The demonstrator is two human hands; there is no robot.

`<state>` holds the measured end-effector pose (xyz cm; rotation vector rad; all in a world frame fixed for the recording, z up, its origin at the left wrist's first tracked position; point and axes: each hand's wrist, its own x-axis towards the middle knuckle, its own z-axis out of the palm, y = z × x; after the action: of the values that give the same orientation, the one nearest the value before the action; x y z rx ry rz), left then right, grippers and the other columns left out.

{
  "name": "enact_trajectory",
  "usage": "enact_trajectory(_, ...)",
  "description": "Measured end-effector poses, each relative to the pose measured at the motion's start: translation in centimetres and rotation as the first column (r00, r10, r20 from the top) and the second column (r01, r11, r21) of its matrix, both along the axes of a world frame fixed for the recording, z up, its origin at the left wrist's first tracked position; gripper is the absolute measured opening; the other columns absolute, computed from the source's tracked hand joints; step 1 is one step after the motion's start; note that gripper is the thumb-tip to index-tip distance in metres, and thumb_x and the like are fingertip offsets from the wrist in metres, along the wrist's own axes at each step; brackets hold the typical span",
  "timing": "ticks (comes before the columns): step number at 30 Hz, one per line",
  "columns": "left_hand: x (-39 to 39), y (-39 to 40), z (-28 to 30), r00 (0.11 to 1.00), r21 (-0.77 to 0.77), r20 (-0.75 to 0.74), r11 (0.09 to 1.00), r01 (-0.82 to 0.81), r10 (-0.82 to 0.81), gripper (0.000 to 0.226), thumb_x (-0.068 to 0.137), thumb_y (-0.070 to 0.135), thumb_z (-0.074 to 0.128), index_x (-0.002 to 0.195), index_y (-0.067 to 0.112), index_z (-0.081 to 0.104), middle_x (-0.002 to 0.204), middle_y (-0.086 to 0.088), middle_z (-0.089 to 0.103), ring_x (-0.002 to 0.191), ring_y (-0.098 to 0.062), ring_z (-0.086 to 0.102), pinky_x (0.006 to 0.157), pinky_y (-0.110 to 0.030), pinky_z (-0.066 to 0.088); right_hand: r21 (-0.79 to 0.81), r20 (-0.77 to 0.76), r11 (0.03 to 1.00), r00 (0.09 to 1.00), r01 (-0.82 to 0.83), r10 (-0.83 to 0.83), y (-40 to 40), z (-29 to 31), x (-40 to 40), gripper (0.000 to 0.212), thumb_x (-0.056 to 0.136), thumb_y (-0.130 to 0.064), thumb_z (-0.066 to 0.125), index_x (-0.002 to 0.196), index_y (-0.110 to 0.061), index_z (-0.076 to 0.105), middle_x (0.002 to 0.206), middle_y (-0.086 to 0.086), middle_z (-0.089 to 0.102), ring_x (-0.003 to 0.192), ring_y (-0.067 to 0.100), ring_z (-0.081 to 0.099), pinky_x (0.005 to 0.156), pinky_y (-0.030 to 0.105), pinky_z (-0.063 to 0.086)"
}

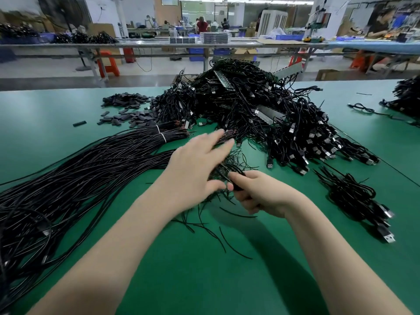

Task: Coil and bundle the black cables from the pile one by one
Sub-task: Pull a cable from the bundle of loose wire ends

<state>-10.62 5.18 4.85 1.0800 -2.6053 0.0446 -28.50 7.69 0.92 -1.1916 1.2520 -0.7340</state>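
While my right hand [256,192] pinches a short black tie [227,176], my left hand [195,164], fingers straight, rests on the cables [91,169]. These run lengthwise from lower left toward the pile [250,110], ends pointing at it. Loose strands could snag and drag neighbours along.

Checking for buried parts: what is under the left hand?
Under the left hand lie black cables and thin wire ties on the green table; anything beneath the palm is hidden.
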Motion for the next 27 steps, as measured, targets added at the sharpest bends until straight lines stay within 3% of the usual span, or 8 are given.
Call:
enact_trajectory(2,-0.6,-0.5,-0.2,0.962,-0.123,0.262,0.986,0.112,-0.077,0.069,0.091,0.051,0.057,0.151,0.037,0.025,0.156,0.012,0.032,0.143,-0.012,0.028,0.112,-0.036,0.026,0.002,-0.038,0.993,0.992,-0.117,0.117,0.2,0.1,0.0,0.035,0.104,-0.037,0.033,0.078,-0.017,0.046,0.055,-0.007,0.022,0.043,0.009,0.015,0.041,0.018,0.016)
enact_trajectory(4,-0.8,-0.7,-0.5,0.929,-0.159,0.350,0.970,0.185,-0.120,0.049,0.094,0.054,0.049,0.139,0.035,0.041,0.132,0.012,0.058,0.121,-0.013,0.054,0.095,-0.033,0.039,0.013,-0.105,0.976,0.971,-0.215,0.216,0.5,0.1,-0.1,0.036,0.104,-0.039,0.033,0.078,-0.018,0.044,0.056,-0.007,0.021,0.045,0.010,0.014,0.043,0.020,0.014)
enact_trajectory(7,-1.4,0.1,-0.9,0.865,-0.167,0.493,0.965,0.204,-0.097,0.040,0.097,0.056,0.039,0.120,0.025,0.050,0.111,0.004,0.064,0.099,-0.020,0.062,0.068,-0.032,0.042,0.064,-0.123,0.954,0.946,-0.293,0.299,0.7,-0.1,-0.4,0.035,0.105,-0.037,0.032,0.077,-0.018,0.044,0.055,-0.008,0.022,0.044,0.008,0.015,0.042,0.019,0.015)
enact_trajectory(12,-0.2,0.5,-1.0,0.921,0.231,0.357,0.970,0.072,-0.154,0.041,0.090,0.058,0.054,0.102,0.020,0.065,0.096,0.000,0.069,0.095,-0.022,0.063,0.079,-0.037,0.050,0.028,-0.414,0.934,0.847,-0.355,0.334,1.1,-0.1,0.7,0.035,0.103,-0.038,0.037,0.076,-0.020,0.050,0.057,-0.006,0.036,0.046,0.011,0.029,0.043,0.021,0.028)
enact_trajectory(16,-0.5,1.2,-1.4,0.836,0.134,0.548,0.989,-0.055,-0.028,0.046,0.097,0.053,0.043,0.116,0.016,0.062,0.111,-0.010,0.064,0.103,-0.031,0.062,0.085,-0.040,0.052,-0.111,-0.732,0.895,0.645,-0.432,0.220,1.2,0.3,1.9,0.034,0.103,-0.036,0.036,0.077,-0.024,0.052,0.070,-0.003,0.052,0.059,0.012,0.046,0.054,0.019,0.039)
enact_trajectory(20,0.5,1.1,-1.1,0.902,0.210,0.420,0.978,0.005,-0.095,0.041,0.100,0.048,0.042,0.116,0.018,0.064,0.102,-0.006,0.069,0.095,-0.023,0.064,0.083,-0.036,0.050,-0.227,-0.714,0.885,0.687,-0.407,0.133,2.4,0.3,1.8,0.030,0.103,-0.036,0.035,0.079,-0.024,0.049,0.071,-0.004,0.050,0.064,0.012,0.045,0.059,0.021,0.038)
enact_trajectory(24,1.4,1.2,-1.1,0.965,0.534,0.170,0.841,0.081,-0.201,0.025,0.100,0.037,0.049,0.097,0.017,0.063,0.073,0.001,0.069,0.065,-0.004,0.062,0.068,-0.021,0.048,-0.328,-0.910,0.777,0.401,-0.538,-0.106,3.7,-0.4,1.6,0.031,0.102,-0.042,0.030,0.095,-0.018,0.048,0.080,0.001,0.058,0.076,0.026,0.054,0.064,0.034,0.038)
enact_trajectory(27,1.4,1.5,-1.7,0.973,0.650,0.101,0.754,0.095,-0.209,0.022,0.102,0.039,0.042,0.086,0.033,0.057,0.072,0.004,0.064,0.064,-0.004,0.060,0.069,-0.018,0.047,-0.381,-0.906,0.706,0.394,-0.597,-0.156,4.5,-0.8,1.0,0.033,0.102,-0.044,0.027,0.104,-0.019,0.049,0.076,-0.003,0.057,0.069,0.025,0.050,0.060,0.034,0.032)
